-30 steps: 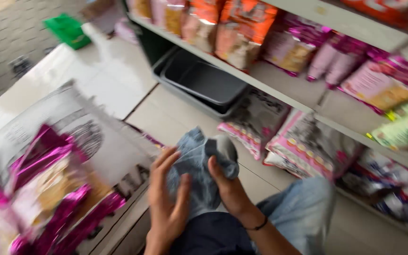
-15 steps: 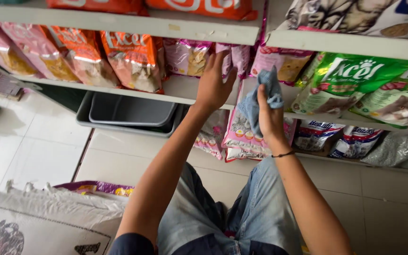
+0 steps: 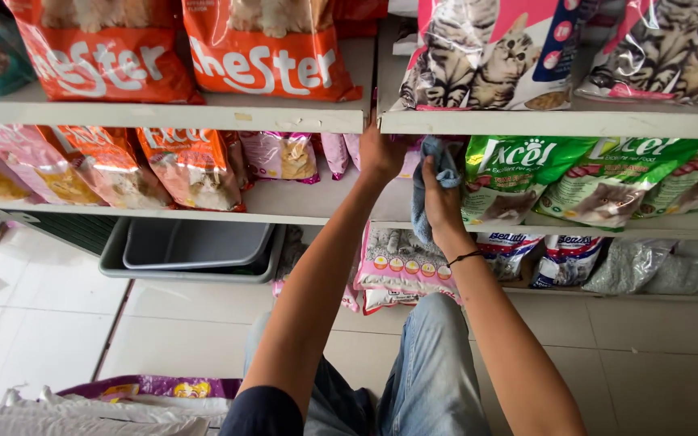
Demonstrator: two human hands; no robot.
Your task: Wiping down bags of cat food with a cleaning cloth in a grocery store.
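Both your hands are up at the middle shelf (image 3: 203, 211). Your right hand (image 3: 439, 196) is closed around a bunched blue-grey cloth (image 3: 423, 190), which hangs down past the shelf edge, just beside a green pet-food bag (image 3: 510, 182). Your left hand (image 3: 381, 152) reaches in under the upper shelf (image 3: 284, 119), fingers against a pink bag (image 3: 345, 152) (whether they grip it, you cannot tell). Grey trays (image 3: 191, 250) sit on the floor below.
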